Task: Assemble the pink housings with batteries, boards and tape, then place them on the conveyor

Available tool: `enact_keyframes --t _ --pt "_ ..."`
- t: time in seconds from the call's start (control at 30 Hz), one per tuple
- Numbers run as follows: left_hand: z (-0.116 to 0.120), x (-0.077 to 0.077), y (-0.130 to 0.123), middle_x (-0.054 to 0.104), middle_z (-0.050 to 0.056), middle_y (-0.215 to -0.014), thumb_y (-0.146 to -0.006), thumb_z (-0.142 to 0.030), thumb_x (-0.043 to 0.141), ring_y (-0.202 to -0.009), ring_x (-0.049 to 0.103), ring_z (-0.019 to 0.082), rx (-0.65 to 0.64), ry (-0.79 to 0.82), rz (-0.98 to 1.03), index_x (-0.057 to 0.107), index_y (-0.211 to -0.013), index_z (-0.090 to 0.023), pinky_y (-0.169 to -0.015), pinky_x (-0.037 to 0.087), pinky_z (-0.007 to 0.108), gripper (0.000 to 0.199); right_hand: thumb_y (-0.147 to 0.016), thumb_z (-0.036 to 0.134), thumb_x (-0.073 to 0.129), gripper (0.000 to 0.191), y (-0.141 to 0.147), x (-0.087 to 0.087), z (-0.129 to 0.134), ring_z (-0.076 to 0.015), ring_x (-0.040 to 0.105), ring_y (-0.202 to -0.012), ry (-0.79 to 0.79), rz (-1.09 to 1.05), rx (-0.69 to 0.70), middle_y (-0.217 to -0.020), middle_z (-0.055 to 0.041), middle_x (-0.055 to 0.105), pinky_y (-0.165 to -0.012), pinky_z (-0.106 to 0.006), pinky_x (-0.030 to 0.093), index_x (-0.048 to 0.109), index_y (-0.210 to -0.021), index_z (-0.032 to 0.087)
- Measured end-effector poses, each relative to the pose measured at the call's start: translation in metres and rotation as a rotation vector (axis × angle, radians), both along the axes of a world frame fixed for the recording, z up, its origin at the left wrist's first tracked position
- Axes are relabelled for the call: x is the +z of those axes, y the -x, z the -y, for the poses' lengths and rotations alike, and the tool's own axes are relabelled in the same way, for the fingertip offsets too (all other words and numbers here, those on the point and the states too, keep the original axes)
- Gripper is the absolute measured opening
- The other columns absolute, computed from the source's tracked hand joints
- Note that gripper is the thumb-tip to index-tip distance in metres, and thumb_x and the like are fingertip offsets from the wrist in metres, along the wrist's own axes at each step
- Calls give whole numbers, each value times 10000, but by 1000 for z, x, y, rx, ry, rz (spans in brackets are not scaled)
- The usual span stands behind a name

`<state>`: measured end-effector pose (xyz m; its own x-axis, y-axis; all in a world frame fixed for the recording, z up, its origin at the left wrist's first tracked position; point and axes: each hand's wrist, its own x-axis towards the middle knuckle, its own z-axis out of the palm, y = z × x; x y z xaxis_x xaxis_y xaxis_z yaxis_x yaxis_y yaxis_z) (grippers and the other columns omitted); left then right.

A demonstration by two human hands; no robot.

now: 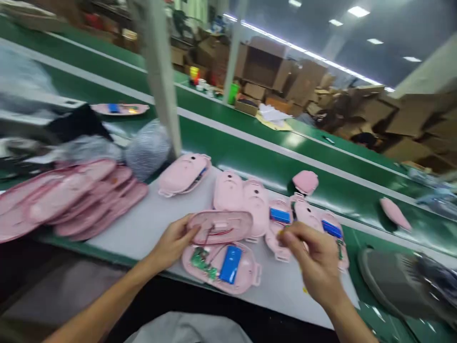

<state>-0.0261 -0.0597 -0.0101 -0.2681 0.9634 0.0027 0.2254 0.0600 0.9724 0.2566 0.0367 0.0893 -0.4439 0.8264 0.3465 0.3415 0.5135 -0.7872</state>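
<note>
My left hand (174,243) grips the left end of a pink shell half (235,224), tilted up with its inner side and thin red wires showing. Below it lies the other pink half (246,278), which holds a green circuit board (200,259) and a blue battery (230,264). On the right, my right hand (314,257) is raised with thumb and forefinger pinched together. A small yellowish thing shows at those fingertips, too small and blurred to name. Behind that hand is an opened pink shell with a blue battery (279,215).
Stacked pink shells (85,200) lie at the left. Several closed pink cases, one of them here (183,174), stand along the back of the white work surface (143,233). A green conveyor (221,136) runs behind a metal post (160,76). A grey object (392,276) sits at the right.
</note>
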Motion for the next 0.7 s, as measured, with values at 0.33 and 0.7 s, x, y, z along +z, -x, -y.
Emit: enact_keyframes --t 0.33,0.7 --pt "6 -20 -2 636 64 -969 -890 -396 532 -894 579 209 -109 -168 310 598 -1074 -130 -796 494 298 330 -956 238 425 210 143 -33 -1 -106 466 -666 -521 804 502 -827 -9 514 -578 -250 272 581 -826 184" --pt "11 -24 -2 622 50 -898 -860 -351 548 -842 559 193 -95 -228 335 619 -983 -123 -740 462 264 268 -927 271 483 207 155 -39 19 -128 501 -663 -589 903 320 -768 -17 537 -544 -269 224 612 -781 200"
